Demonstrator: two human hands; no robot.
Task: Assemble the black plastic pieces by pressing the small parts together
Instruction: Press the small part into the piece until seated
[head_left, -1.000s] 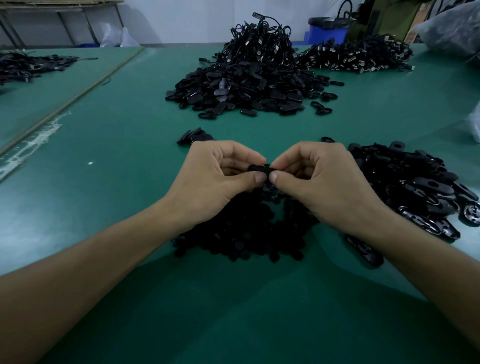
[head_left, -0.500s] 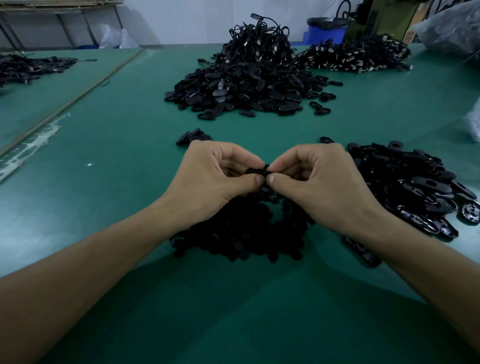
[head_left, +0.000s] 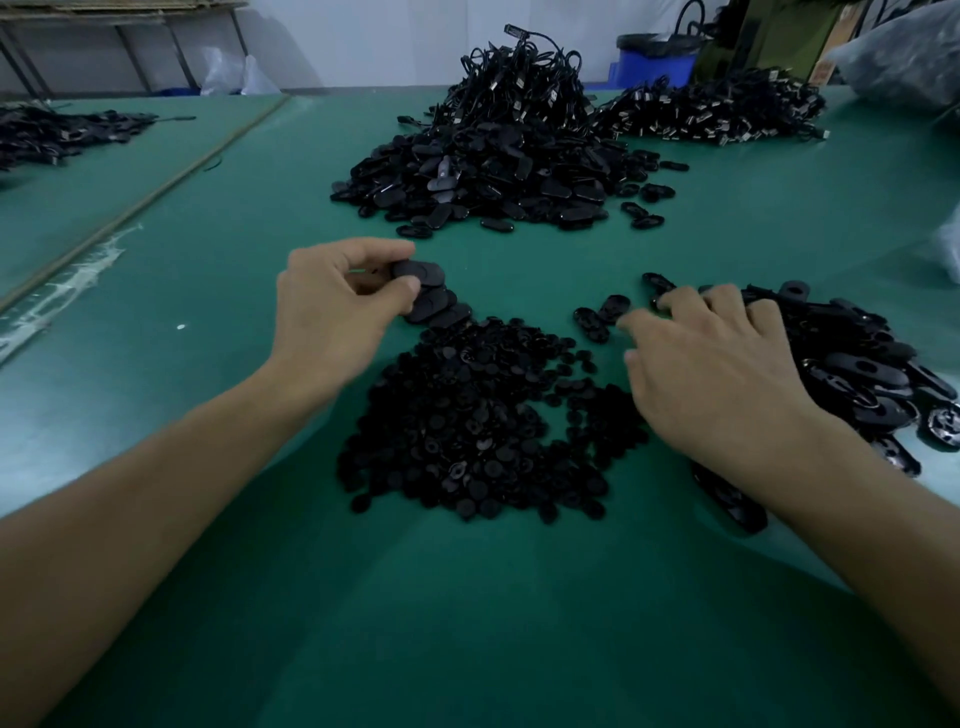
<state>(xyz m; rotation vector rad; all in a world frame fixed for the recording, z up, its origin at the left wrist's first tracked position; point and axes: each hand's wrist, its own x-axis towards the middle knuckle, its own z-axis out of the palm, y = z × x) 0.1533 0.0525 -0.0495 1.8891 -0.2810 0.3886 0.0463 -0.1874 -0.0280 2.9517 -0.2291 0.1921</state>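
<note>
1. Green matting (head_left: 208, 519) covers a long workbench. Toward the back lie a far heap (head_left: 488, 171) of black ovals, a cabled heap (head_left: 717, 114) and a blue bin (head_left: 654, 62).
2. Left hand (head_left: 332, 306): fingers and thumb are curled, pinching one oval piece (head_left: 415, 271) at the top of a short fanned stack (head_left: 439, 309) of like pieces. The stack touches the far edge of the pile of small round parts (head_left: 478, 415).
3. Right hand (head_left: 711, 374): fingers are spread and nearly straight, with the tips resting on the near edge of the oval shells (head_left: 857, 358). Nothing appears to be held, though blur softens the fingertips. Two loose ovals (head_left: 597, 317) lie between the hands.
4. Likely hazard: the stack is slid out rather than squared, so a careless release may tip it into the round parts and mix finished work with stock.
5. Likely hazard: the spread fingers may rake up several shells at once. With black parts in dim light, orientation is hard to read, so a part pressed in crooked would probably seat only halfway.
6. Materials: the shells are flat, elongated ovals of hard moulded plastic, glossy, and some show a hole at one end. The round parts are small, button-like and duller. The matting is smooth and matte, with scuffed pale marks at the left.
</note>
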